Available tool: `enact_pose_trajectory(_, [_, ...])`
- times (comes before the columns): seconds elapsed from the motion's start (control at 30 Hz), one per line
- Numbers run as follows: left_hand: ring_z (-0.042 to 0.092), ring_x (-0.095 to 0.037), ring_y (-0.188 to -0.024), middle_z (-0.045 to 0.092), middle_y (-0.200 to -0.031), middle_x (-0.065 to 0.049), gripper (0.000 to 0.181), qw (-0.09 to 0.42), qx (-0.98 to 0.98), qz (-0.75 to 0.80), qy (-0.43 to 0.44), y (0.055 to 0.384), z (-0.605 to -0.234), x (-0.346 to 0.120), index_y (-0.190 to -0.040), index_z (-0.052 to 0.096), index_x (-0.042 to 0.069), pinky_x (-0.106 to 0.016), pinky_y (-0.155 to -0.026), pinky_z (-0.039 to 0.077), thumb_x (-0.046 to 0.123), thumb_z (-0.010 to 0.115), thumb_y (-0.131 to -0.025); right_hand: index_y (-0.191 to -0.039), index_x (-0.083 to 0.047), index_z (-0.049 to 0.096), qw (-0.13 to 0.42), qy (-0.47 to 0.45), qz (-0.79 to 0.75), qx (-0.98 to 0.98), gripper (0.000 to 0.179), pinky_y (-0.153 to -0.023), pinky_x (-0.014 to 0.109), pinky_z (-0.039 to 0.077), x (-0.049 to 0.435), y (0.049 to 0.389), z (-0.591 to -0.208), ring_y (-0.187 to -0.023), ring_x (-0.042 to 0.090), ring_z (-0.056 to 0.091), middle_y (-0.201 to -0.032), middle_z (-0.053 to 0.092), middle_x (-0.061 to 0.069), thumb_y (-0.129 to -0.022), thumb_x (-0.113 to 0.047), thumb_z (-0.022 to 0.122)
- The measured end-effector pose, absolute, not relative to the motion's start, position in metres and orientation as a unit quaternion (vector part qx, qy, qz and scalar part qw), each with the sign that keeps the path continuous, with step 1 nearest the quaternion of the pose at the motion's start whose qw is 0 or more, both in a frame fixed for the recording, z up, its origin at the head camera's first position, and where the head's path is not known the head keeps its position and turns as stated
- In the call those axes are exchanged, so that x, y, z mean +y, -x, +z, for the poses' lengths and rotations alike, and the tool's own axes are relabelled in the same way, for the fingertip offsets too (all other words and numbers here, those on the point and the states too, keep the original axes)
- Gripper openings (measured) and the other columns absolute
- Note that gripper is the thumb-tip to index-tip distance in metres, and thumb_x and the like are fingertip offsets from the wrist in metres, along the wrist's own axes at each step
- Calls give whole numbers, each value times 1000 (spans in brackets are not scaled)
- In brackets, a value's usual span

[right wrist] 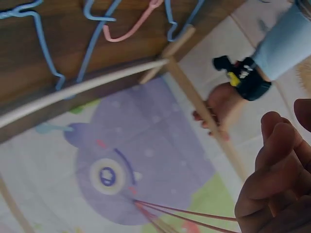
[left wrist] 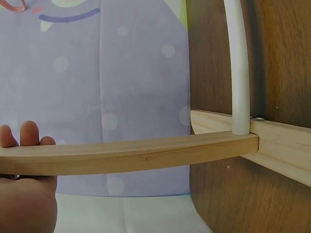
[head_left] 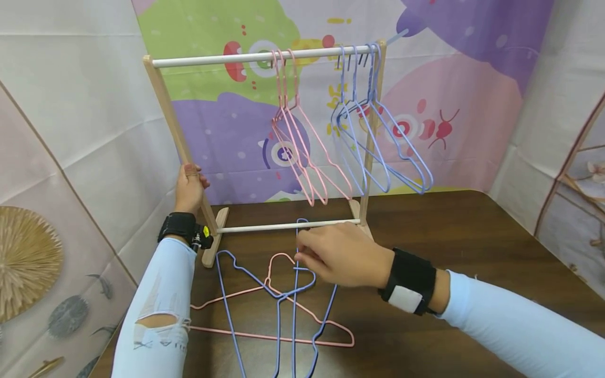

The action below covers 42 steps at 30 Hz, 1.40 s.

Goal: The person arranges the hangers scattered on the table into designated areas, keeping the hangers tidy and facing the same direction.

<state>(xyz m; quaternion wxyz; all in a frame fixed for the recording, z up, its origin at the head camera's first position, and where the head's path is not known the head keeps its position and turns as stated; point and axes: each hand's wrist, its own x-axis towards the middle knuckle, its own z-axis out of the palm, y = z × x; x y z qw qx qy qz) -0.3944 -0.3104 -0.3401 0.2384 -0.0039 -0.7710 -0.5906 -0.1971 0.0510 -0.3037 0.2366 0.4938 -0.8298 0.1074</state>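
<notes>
My left hand (head_left: 189,189) grips the left wooden post (head_left: 169,113) of a small clothes rack, fingers wrapped round it; the left wrist view shows the same post (left wrist: 146,154) between fingers and palm. My right hand (head_left: 345,254) hovers over the table's hangers, in front of the lower white bar (head_left: 264,227). Its fingers (right wrist: 274,167) are loosely bent, the thumb stands apart, and nothing shows in its grasp. Below it, blue hangers (head_left: 252,275) overlap a pink hanger (head_left: 331,344) on the table. Three pink hangers (head_left: 284,79) and several blue hangers (head_left: 355,79) hang from the top rail.
The rack's top rail (head_left: 203,60) is white, and its right post (head_left: 371,157) stands behind the blue hangers. Wooden feet (head_left: 215,244) rest on the brown table (head_left: 444,294). A patterned cartoon cloth (head_left: 246,118) hangs close behind, with pale curtains (head_left: 85,100) at the sides.
</notes>
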Motion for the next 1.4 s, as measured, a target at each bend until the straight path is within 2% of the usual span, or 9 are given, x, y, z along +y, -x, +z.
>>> enact_pose_trajectory(0.1, [56, -15, -82, 48, -94, -9, 39, 239, -771, -590, 3, 396, -341, -311, -113, 45, 12, -39, -99, 49, 39, 17, -110, -87, -19, 61, 223, -475, 103, -845, 15, -50, 20, 38, 57, 207, -315, -58, 0, 48, -70, 55, -14, -99, -25, 69])
enact_pose_trajectory(0.37, [56, -8, -78, 48, -91, -5, 54, 259, -772, -580, 11, 402, -349, -315, -117, 46, 5, -29, -89, 49, 50, 17, -106, -90, -16, 65, 190, -420, 111, -880, 14, -48, 22, 40, 70, 225, -344, -55, 0, 48, -68, 55, -13, -99, -26, 69])
enact_pose_trajectory(0.53, [56, -8, -77, 48, -91, -5, 49, 256, -767, -588, 15, 403, -350, -315, -112, 46, 12, -28, -89, 50, 52, 19, -106, -72, -18, 55, 180, -383, 97, -901, 31, -44, 24, 37, 76, 230, -363, -52, 2, 45, -59, 47, -12, -98, -27, 70])
enact_pose_trajectory(0.63, [56, -7, -77, 48, -90, -4, 52, 256, -769, -586, 14, 404, -350, -317, -115, 46, 9, -28, -89, 50, 51, 18, -106, -63, -20, 48, 162, -356, 91, -916, 42, -42, 25, 35, 79, 230, -378, -49, 4, 43, -54, 41, -11, -98, -30, 70])
enact_pose_trajectory(0.8, [56, -8, -77, 48, -89, -3, 57, 260, -768, -585, 13, 404, -349, -317, -119, 45, 1, -28, -88, 50, 50, 18, -106, -60, -18, 52, 120, -315, 85, -938, 45, -40, 30, 39, 79, 225, -404, -49, 9, 48, -55, 45, -7, -97, -35, 72])
enact_pose_trajectory(1.03, [56, -8, -78, 48, -90, -3, 50, 255, -768, -587, 11, 404, -348, -318, -114, 46, 9, -28, -89, 50, 50, 18, -107, -56, -17, 49, 43, -234, 106, -965, 53, -45, 36, 43, 75, 221, -425, -49, 14, 49, -55, 45, -5, -94, -43, 75])
enact_pose_trajectory(1.13, [56, -7, -76, 48, -89, -4, 52, 260, -766, -587, 13, 404, -348, -318, -115, 46, 7, -27, -88, 50, 50, 18, -107, -58, -17, 51, 7, -199, 111, -974, 52, -47, 36, 43, 73, 220, -432, -51, 15, 51, -56, 47, -4, -93, -48, 74])
enact_pose_trajectory(1.2, [57, -8, -76, 48, -89, -5, 54, 261, -768, -585, 15, 404, -348, -317, -116, 46, 4, -28, -88, 50, 49, 18, -107, -58, -17, 52, -13, -181, 117, -976, 52, -46, 36, 42, 72, 219, -435, -51, 17, 52, -55, 48, -3, -93, -47, 75])
enact_pose_trajectory(1.4, [57, -11, -78, 48, -90, -7, 46, 257, -771, -583, 21, 402, -349, -316, -111, 46, 12, -31, -90, 50, 48, 18, -107, -52, -17, 51, -64, -163, 138, -975, 49, -45, 33, 36, 72, 221, -436, -50, 17, 51, -53, 46, -5, -93, -36, 71])
